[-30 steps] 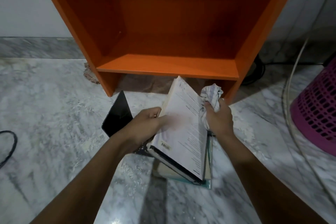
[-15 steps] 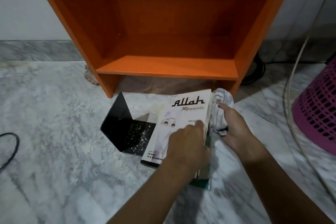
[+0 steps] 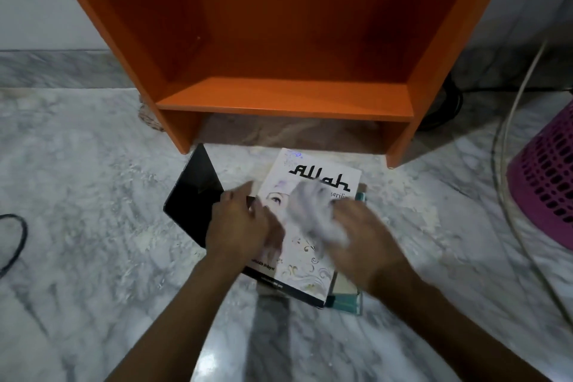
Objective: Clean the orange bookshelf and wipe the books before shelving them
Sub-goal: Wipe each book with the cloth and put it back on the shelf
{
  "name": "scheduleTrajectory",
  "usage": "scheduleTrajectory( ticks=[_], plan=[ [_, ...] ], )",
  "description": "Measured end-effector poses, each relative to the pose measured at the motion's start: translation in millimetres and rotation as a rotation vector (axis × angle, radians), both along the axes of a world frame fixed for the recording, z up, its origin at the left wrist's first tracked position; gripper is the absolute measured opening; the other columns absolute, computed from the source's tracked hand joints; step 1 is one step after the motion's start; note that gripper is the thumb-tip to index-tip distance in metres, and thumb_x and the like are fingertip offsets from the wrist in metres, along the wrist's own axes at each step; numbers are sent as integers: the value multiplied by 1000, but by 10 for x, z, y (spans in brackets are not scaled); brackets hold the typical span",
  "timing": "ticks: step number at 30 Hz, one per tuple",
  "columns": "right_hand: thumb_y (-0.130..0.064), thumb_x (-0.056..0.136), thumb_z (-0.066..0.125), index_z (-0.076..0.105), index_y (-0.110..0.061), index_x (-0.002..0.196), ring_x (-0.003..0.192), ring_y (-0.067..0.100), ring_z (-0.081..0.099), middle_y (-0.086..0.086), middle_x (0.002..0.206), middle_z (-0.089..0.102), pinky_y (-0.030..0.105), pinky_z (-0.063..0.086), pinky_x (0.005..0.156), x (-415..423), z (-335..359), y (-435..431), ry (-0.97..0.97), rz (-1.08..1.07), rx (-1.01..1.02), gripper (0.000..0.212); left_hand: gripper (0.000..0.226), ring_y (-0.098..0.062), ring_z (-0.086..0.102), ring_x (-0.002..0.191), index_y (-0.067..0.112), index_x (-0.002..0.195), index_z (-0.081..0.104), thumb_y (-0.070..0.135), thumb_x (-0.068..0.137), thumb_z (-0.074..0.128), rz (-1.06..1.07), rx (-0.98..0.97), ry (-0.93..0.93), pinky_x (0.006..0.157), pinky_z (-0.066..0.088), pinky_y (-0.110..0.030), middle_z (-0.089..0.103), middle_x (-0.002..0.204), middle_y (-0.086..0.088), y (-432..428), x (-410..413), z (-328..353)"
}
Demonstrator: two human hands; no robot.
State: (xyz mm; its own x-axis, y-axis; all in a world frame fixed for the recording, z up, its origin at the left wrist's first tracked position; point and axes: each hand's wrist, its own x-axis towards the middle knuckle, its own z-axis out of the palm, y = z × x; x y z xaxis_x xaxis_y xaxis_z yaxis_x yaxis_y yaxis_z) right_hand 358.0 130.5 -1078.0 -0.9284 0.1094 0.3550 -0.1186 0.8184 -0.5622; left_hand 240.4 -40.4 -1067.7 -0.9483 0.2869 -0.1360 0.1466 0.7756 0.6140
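A white book (image 3: 313, 174) with black lettering lies face up on a small stack of books (image 3: 347, 298) on the marble floor, just in front of the orange bookshelf (image 3: 285, 96). My left hand (image 3: 238, 226) presses flat on the book's left edge. My right hand (image 3: 362, 236) holds a pale crumpled cloth (image 3: 316, 214) against the cover; both are blurred by motion. The shelf's open compartment holds nothing.
A black L-shaped bookend (image 3: 195, 195) stands left of the stack. A purple perforated basket (image 3: 548, 189) sits at the right, with a pale cable (image 3: 511, 121) curving beside it. Dark cables lie at the left edge (image 3: 18, 236) and behind the shelf (image 3: 449, 105).
The book was tilted up on edge, then laid flat with its cover up. My left hand slid to its left edge, and my right hand brought the cloth onto the cover.
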Motion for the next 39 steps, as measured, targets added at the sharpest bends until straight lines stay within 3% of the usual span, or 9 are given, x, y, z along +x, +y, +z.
scheduleTrajectory(
  ticks=[3, 5, 9, 16, 20, 25, 27, 33, 39],
  plan=[
    [-26, 70, 58, 53, -25, 113, 100, 22, 55, -2, 118, 52, 31, 50, 78, 167, -152, -364, -67, 420, 208, 43, 19, -21, 58, 74, 9, 86, 63, 16, 94, 47, -21, 31, -235, 72, 46, -30, 61, 77, -7, -168, -68, -61],
    [-26, 68, 58, 56, -26, 114, 100, 22, 58, -2, 119, 54, 31, 51, 79, 138, -246, -395, -53, 442, 257, 46, 37, -12, 46, 54, 8, 61, 48, 9, 97, 44, 12, 54, -266, 56, 38, -25, 48, 57, -1, -219, -79, -69],
    [-17, 62, 75, 65, -15, 104, 98, 26, 55, 6, 114, 61, 43, 55, 80, -238, -360, 52, -67, 31, 59, 43, 44, -10, 53, 51, 12, 55, 59, 15, 98, 48, 43, 112, -346, 43, 37, -12, 58, 54, 5, -291, -105, -119],
    [-9, 79, 68, 60, -4, 118, 107, 32, 51, 10, 122, 53, 30, 38, 78, -655, -114, 816, -103, -472, 41, 41, 30, -14, 53, 58, 14, 70, 66, 20, 97, 53, 133, 267, -564, 53, 42, -20, 60, 64, -1, -344, -170, -157],
    [-18, 63, 73, 58, -14, 111, 98, 26, 56, 7, 113, 59, 31, 43, 81, -392, 31, 94, 48, 30, 82, 50, 29, -19, 50, 53, 10, 68, 60, 18, 95, 52, 360, 419, -738, 51, 39, -24, 55, 63, -7, -304, -184, -157],
    [-17, 65, 76, 65, -22, 118, 97, 24, 59, 3, 121, 61, 34, 52, 73, -346, -163, -631, -61, 536, 285, 54, 51, -21, 53, 56, 4, 78, 65, 37, 101, 33, 479, 542, -841, 55, 41, -27, 64, 70, -15, -269, -238, -132],
    [-19, 67, 79, 64, -26, 120, 97, 24, 58, 1, 121, 60, 36, 52, 73, -612, -183, -544, -108, 417, 261, 55, 53, -17, 53, 49, 5, 86, 65, 41, 101, 30, 482, 592, -879, 52, 44, -25, 63, 57, -11, -292, -234, -155],
    [-10, 81, 69, 58, -22, 129, 112, 23, 49, -2, 130, 53, 35, 47, 86, -1350, -140, 132, -164, -183, 140, 50, 43, -25, 64, 74, 9, 84, 71, 48, 92, 55, 419, 411, -769, 69, 49, -30, 70, 80, -9, -361, -230, -332],
    [-24, 80, 61, 60, -20, 115, 92, 28, 59, 4, 106, 61, 31, 46, 68, -1146, -173, 603, -151, -518, -112, 35, 41, -20, 68, 79, 6, 91, 73, 45, 84, 69, 185, 329, -656, 74, 49, -28, 75, 85, -2, -383, -148, -384]
  ],
)
